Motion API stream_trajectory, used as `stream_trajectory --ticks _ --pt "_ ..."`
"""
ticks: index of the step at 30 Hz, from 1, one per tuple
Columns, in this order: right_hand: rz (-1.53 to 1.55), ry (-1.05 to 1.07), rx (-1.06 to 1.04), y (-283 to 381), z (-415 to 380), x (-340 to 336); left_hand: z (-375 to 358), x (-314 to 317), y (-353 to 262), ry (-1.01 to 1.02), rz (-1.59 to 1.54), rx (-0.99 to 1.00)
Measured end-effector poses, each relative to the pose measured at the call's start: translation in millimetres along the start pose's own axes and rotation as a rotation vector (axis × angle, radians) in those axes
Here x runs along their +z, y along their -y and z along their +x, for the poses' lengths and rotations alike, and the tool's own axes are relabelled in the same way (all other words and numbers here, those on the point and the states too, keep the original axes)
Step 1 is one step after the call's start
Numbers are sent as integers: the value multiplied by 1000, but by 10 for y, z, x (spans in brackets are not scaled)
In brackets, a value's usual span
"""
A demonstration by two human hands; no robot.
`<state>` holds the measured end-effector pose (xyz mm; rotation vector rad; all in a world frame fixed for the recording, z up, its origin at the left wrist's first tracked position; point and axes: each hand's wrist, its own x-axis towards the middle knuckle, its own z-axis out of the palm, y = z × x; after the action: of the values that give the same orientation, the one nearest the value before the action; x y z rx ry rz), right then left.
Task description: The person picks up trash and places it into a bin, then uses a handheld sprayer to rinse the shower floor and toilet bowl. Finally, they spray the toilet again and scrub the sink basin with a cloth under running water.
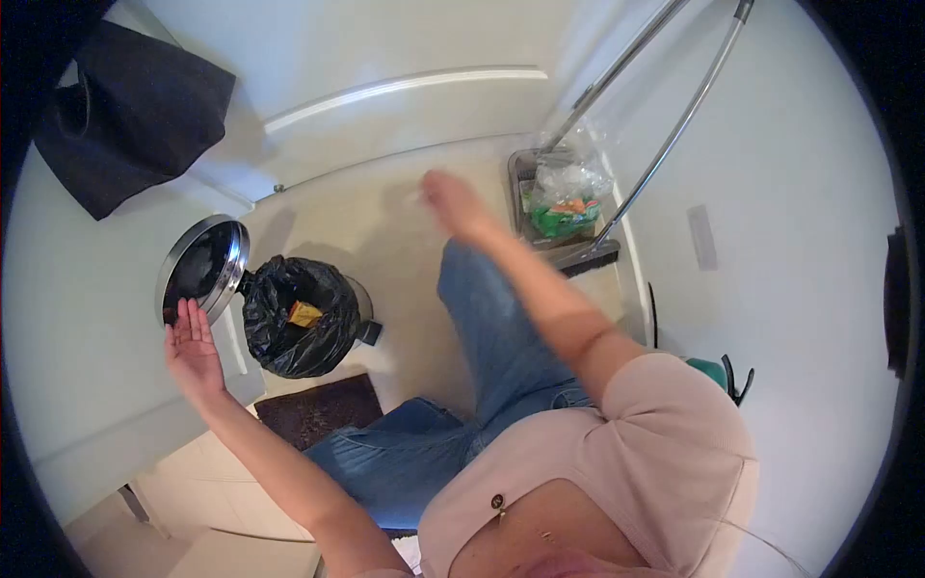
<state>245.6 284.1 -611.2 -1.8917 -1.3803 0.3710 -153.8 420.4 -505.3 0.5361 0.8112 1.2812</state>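
My left hand is open, palm up, its fingertips right at the rim of the raised bin lid. Beside it stands a pedal bin lined with a black bin bag, which is folded over the rim. Inside the bag lies a small yellow and red packet. Out over the floor, between the bin and the dustpan, my right hand is blurred by motion. Near its fingertips shows a faint whitish smear; I cannot tell whether the hand holds anything.
Against the right wall, a grey dustpan holds clear plastic and a green and orange bag. A broom leans next to it. Dark cloth hangs at upper left. A dark mat lies below the bin, near my knee.
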Motion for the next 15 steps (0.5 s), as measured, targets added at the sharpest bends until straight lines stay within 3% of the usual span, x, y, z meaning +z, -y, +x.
stream_trajectory --ticks 1,2,4,6,9,10,13,15 --pt "-30 -185 -121 -44 11 -476 11 26 3 0 15 6" --pt "-128 -278 -15 -198 61 -839 7 35 15 -5 31 11" --pt "-187 -580 6 -656 153 -1343 -41 64 72 -33 46 10" --pt "-42 -773 269 -1129 248 -1627 -91 112 98 -69 47 6" --pt "-255 -749 -107 -1256 404 -1753 -164 141 99 -109 82 -21" --pt "-291 -632 -223 -1232 492 -1705 -175 138 95 -105 87 -14" --pt "-416 -328 -420 -1205 971 -1561 -180 84 145 -107 86 -15" --pt "-642 -155 -348 -1467 1206 -1496 -132 51 196 -119 83 -32"
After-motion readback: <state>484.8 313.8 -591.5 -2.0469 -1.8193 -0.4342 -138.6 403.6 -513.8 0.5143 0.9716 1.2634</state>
